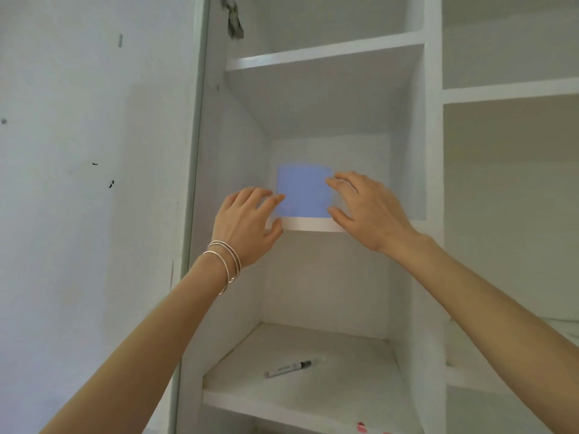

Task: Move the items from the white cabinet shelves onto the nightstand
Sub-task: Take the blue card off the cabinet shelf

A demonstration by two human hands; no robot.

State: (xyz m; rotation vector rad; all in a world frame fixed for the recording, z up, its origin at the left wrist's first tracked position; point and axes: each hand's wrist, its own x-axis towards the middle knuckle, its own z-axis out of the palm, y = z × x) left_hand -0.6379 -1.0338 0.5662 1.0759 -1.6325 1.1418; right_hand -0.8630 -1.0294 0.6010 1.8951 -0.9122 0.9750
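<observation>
Left hand [247, 220] and right hand [369, 208] flank the blue square object [304, 192], fingers loosely spread, gripping nothing yet; an uneven squeeze could tip it off the shelf [313, 225].

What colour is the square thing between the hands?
The square thing is light blue, clearest in the head view.

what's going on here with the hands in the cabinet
A person is reaching into the white cabinet with both hands for a blue square object on the middle shelf. The left hand is at its left edge and the right hand at its right edge; I cannot tell whether either has a firm grip. The object sits on the shelf, not yet lifted. A marker pen lies untouched on the lower shelf.
</observation>
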